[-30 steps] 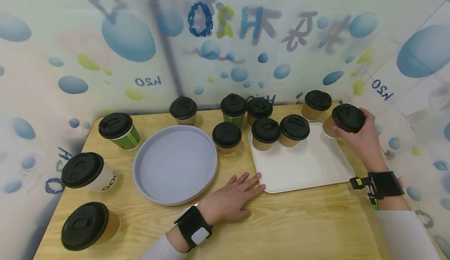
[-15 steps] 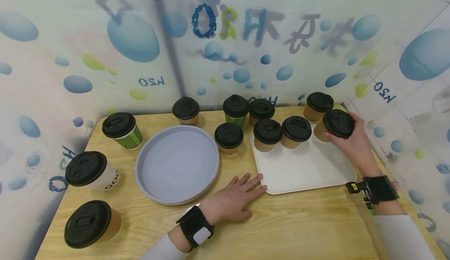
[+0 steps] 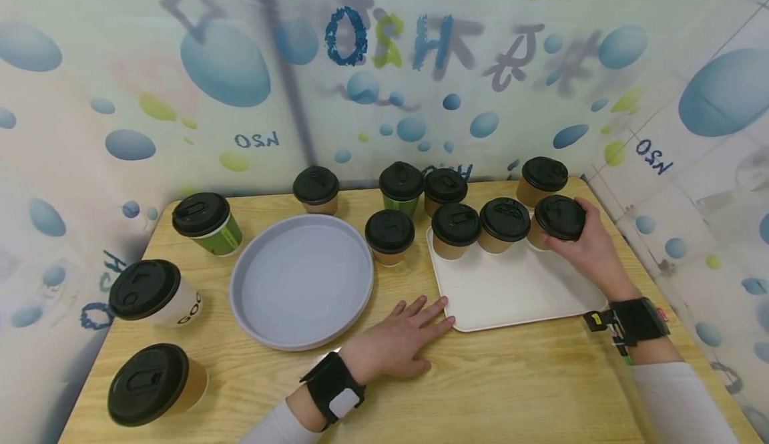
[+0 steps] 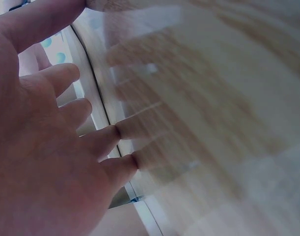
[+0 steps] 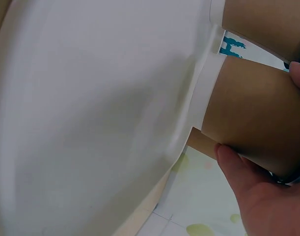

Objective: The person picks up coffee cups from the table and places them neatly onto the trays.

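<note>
My right hand (image 3: 589,254) grips a brown paper coffee cup (image 3: 560,218) with a black lid, at the back right of the white rectangular tray (image 3: 523,290). In the right wrist view, thumb and finger stand on either side of this cup (image 5: 255,115), whose base is at the tray's rim. Left of it, two more brown lidded cups, one (image 3: 504,220) close by and one (image 3: 456,225) at the tray's left, stand along the back edge. My left hand (image 3: 390,344) lies on the table with fingers spread, fingertips at the tray's front left corner.
A round lavender tray (image 3: 237,297) lies left of centre. Lidded cups stand around it: a green one (image 3: 210,224), a white one (image 3: 156,294), a brown one (image 3: 159,384) and several at the back. Another brown cup (image 3: 541,180) stands behind the held one. A patterned backdrop closes the rear.
My right hand has brought the held cup leftward and slightly toward me, from beyond the tray's right corner to beside the other cups in the row. The left hand stays put.
</note>
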Demonstrator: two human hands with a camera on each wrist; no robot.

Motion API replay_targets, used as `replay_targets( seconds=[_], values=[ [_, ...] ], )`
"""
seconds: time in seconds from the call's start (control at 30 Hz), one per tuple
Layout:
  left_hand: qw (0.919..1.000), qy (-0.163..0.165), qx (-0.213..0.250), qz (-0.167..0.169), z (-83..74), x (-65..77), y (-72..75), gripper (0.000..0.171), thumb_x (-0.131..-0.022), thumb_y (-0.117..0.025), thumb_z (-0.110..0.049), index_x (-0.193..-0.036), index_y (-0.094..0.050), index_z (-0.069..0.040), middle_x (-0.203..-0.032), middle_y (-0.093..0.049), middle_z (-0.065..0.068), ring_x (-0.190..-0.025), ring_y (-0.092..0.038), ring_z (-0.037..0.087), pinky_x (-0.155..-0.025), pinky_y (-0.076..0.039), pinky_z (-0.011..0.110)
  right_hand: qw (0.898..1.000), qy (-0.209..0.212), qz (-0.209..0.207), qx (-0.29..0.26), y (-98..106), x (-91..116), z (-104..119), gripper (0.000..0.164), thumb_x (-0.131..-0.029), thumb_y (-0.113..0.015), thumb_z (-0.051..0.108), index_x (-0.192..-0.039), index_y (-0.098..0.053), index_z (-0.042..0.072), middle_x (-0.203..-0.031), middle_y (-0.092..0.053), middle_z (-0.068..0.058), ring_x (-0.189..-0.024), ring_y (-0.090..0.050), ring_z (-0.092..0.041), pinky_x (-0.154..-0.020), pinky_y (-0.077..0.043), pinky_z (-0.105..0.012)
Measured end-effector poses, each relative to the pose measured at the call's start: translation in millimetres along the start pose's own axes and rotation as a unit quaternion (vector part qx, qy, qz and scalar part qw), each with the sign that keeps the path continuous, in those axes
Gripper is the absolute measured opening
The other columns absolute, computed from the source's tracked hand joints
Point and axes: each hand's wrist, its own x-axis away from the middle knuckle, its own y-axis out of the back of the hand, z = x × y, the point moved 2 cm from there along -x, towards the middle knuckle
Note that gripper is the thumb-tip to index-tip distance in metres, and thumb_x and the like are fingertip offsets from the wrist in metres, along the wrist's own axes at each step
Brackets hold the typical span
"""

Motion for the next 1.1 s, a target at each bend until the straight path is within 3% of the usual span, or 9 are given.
replay_targets(
  seconds=[1.1],
  values=[
    [1.0, -0.004, 0.005, -0.001, 0.2, -1.4, 0.5, 0.078, -0.099, -0.07, -0.038, -0.165, -0.029, -0.029, -0.174, -0.009, -0.001, -0.157, -0.017, 0.032, -0.122, -0.027, 0.054, 1.0, 0.004, 0.025, 0.015, -6.3, -7.6, -7.9, 0.111, -0.089, -0.081, 0.029, -0.161, -0.005, -0.006, -0.151, -0.03, -0.045, -0.136, -0.036, -0.061, -0.107, -0.031, -0.073]
  ],
)
